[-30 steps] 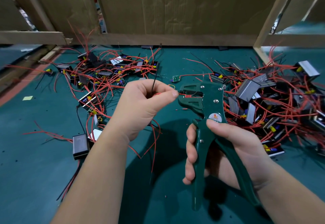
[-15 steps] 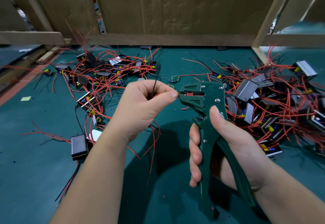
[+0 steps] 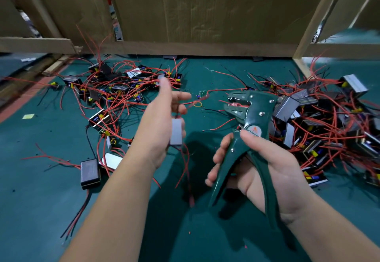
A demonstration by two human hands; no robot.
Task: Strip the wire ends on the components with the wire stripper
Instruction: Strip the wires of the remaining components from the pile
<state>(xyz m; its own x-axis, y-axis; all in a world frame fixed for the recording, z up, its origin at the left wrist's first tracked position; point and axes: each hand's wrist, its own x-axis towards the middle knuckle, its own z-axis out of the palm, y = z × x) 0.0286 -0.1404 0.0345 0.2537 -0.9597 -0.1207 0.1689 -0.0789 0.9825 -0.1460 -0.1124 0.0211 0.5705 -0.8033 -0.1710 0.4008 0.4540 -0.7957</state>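
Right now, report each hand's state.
Left hand: blurred, grey component at its palm; grip cannot be told.
Right hand: grips the wire stripper.

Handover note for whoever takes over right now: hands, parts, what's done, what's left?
Left hand: blurred, upper fingers spread. A grey component with red wires is at its palm; grip unclear.
Right hand: grips the stripper by its spread handles, jaws open.
Parts: left pile and right pile of components on the mat.
Done: cannot tell which pile is stripped.
Left: probably many components; feed the next wire end into the jaws.
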